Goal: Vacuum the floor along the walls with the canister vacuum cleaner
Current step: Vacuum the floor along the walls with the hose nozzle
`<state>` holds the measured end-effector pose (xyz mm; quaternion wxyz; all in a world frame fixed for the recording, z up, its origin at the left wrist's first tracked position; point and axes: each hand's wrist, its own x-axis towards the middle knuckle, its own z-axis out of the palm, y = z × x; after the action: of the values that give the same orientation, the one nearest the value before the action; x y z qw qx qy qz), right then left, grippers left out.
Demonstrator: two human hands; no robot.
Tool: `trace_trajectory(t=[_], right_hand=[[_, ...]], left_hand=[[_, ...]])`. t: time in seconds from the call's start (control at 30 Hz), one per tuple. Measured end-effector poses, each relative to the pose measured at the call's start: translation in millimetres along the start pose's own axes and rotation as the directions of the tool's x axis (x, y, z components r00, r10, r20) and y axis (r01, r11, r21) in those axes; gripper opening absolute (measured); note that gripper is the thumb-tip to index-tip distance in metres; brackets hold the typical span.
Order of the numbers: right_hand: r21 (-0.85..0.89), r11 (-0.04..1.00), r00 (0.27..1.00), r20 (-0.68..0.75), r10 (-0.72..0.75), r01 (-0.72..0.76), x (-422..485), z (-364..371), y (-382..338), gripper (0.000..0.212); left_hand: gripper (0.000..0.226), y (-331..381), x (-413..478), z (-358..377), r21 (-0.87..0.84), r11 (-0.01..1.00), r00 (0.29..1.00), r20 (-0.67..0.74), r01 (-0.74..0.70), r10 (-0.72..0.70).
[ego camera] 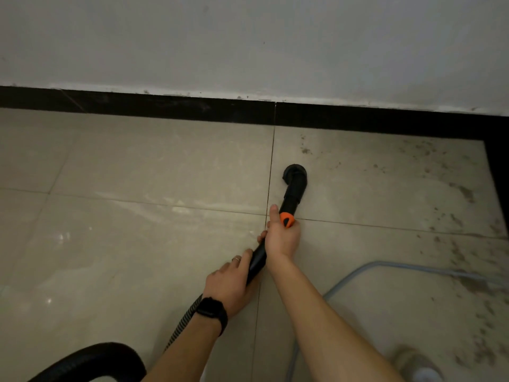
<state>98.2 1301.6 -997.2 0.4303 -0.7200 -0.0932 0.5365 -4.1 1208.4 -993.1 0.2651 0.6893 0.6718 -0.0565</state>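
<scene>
- Head view: black vacuum wand (292, 194), orange collar (287, 218); round nozzle (294, 173) down on the beige tiled floor (137, 166), near the black skirting (165, 104), not touching.
- Right hand (283, 237): fingers curled round the wand at the collar, thumb along it.
- Left hand (230, 281): fingers wrapped round the wand's lower end, above the ribbed hose (183, 322).
- Dark specks (465, 193) on right-hand tiles; pale blue line (399, 264), possibly a hose.

Black wand (293, 194), orange collar (286, 217); beige tiles (137, 166); black skirting (165, 107); hose (399, 264) perhaps pale blue
</scene>
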Motion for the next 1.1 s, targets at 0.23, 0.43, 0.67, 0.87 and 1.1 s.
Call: trace_trajectory(t=[0.23,0.43,0.67,0.87,1.1], right_hand=[[0.052,0.998,0.999,0.009,-0.045,0.044,7.4,-14.1,-16.4,0.041],[0.030,0.999,0.998,0.040,-0.046,0.044,27.6,-10.5,-33.0,0.043],[0.028,0.999,0.996,0.077,-0.043,0.041,46.5,-2.9,-50.9,0.039],[0.022,0.999,0.996,0.076,-0.047,0.045,62.7,7.7,-64.3,0.039],[-0.047,0.995,0.996,0.026,-0.081,0.082,75.7,23.6,-73.3,0.040]], left_hand=[[0.049,16.3,16.4,-7.7,-0.005,0.998,0.998,0.033,-0.060,0.060],[0.043,24.1,38.4,-16.5,-0.009,0.996,0.996,0.014,-0.083,0.083],[0.040,28.3,63.1,-23.8,-0.002,0.995,0.995,0.002,-0.095,0.095],[0.041,30.5,84.5,-30.4,-0.013,0.994,0.994,-0.019,-0.106,0.105],[0.040,28.9,102.6,-37.7,-0.028,0.993,0.992,-0.046,-0.115,0.114]])
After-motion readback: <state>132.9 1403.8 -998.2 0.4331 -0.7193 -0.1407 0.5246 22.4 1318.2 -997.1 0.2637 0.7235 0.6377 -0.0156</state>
